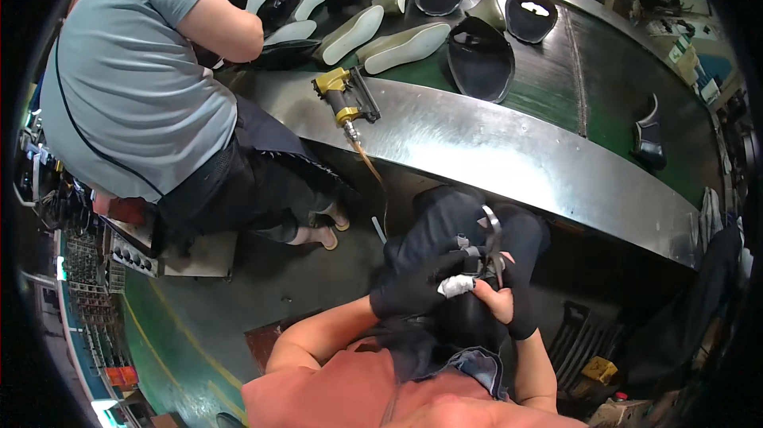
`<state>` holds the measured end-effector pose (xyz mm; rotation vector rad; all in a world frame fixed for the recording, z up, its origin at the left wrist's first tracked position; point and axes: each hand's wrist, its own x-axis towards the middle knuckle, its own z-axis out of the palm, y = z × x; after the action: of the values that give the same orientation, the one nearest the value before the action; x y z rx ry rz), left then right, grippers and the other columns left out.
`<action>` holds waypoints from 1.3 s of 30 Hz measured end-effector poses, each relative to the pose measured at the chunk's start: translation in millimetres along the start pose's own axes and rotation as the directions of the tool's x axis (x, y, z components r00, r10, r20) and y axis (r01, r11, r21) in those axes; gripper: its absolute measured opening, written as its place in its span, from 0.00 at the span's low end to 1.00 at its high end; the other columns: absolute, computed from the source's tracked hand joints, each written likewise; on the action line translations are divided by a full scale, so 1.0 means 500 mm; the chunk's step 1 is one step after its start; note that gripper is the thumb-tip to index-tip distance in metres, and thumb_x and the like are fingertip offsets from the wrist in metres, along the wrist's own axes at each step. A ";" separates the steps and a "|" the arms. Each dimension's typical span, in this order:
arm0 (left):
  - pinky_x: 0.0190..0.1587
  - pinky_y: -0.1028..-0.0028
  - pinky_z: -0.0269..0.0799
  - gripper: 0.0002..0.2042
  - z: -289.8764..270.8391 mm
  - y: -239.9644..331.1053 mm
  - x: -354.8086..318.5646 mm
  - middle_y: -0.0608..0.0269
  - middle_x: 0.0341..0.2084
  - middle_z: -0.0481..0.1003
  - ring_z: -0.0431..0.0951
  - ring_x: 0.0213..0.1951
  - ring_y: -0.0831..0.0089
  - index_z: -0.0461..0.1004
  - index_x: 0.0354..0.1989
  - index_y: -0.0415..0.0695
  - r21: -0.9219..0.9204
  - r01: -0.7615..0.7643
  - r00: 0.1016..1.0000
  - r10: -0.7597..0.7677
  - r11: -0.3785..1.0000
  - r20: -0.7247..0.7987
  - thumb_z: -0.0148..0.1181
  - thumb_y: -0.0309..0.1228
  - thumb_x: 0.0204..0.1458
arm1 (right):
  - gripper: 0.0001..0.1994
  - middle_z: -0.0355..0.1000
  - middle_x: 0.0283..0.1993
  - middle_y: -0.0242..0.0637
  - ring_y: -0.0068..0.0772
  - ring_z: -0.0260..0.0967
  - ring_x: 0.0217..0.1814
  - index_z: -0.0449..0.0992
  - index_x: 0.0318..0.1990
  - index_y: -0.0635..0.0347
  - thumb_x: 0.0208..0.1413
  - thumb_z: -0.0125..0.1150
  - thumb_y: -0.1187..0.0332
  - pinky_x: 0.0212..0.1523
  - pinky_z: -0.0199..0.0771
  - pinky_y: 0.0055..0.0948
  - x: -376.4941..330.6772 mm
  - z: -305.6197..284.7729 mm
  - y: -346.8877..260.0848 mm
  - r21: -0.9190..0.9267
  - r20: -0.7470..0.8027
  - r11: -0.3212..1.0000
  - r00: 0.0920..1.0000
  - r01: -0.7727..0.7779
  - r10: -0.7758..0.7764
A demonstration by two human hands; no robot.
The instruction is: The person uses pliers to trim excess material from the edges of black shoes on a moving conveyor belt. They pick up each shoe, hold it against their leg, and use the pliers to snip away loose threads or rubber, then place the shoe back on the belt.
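Note:
My left hand (429, 278), in a black glove with white wrapping on one digit and grey wrapping on the fingertips, curls over a dark, boot-like piece (467, 323) on my lap. Most of that piece's outline merges with my dark clothing. Fingers bent, my right hand (509, 301) grips metal pincers (493, 239) close beside the left fingertips. Their curved steel end points away from me, over my knees. A black covering leaves the right thumb bare. Exactly where the pincers touch the piece is hidden.
Ahead curves a metal-edged conveyor table (509, 170), bearing pale-soled boots (405, 46), black boot uppers (481, 58) and a lone black boot (649, 138). A yellow air stapler (346, 98) with a hose lies on its edge. A co-worker (143, 70) stands at left.

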<state>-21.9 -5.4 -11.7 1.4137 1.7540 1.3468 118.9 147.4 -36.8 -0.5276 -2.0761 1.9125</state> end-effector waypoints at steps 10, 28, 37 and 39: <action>0.46 0.65 0.73 0.11 0.027 0.016 -0.043 0.52 0.38 0.78 0.79 0.41 0.57 0.78 0.42 0.39 0.018 0.004 0.983 0.000 1.000 -0.185 0.62 0.25 0.49 | 0.20 0.70 0.40 0.40 0.38 0.69 0.41 0.78 0.41 0.62 0.39 0.74 0.63 0.44 0.68 0.33 -0.032 0.030 -0.065 -0.255 -0.004 0.965 0.998 0.064 -0.067; 0.51 0.68 0.70 0.12 0.030 0.022 -0.014 0.53 0.42 0.77 0.76 0.47 0.64 0.75 0.47 0.38 -0.210 0.139 0.975 -0.171 0.968 -0.141 0.58 0.25 0.53 | 0.24 0.71 0.40 0.41 0.40 0.64 0.45 0.77 0.46 0.61 0.40 0.74 0.62 0.48 0.64 0.35 -0.018 0.006 -0.061 -0.198 0.070 0.980 0.997 0.029 -0.015; 0.53 0.66 0.68 0.16 0.016 -0.003 -0.061 0.51 0.48 0.74 0.74 0.50 0.61 0.74 0.49 0.40 -0.129 0.154 0.988 -0.155 0.980 0.002 0.61 0.26 0.50 | 0.26 0.72 0.39 0.41 0.40 0.65 0.43 0.76 0.48 0.61 0.40 0.74 0.63 0.45 0.67 0.34 -0.029 0.021 -0.062 -0.196 0.094 0.980 0.995 0.028 -0.009; 0.51 0.68 0.70 0.16 0.010 0.024 -0.060 0.52 0.46 0.75 0.76 0.47 0.63 0.75 0.48 0.39 -0.129 0.135 0.990 -0.138 0.983 -0.021 0.60 0.24 0.50 | 0.24 0.72 0.39 0.41 0.39 0.65 0.42 0.76 0.47 0.61 0.40 0.73 0.63 0.44 0.67 0.33 -0.025 0.023 -0.061 -0.243 0.114 0.967 0.992 0.078 -0.051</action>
<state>-3.0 -31.8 -8.2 1.1886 1.7182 1.3860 122.7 129.5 -6.9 -0.4109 -2.3872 1.6895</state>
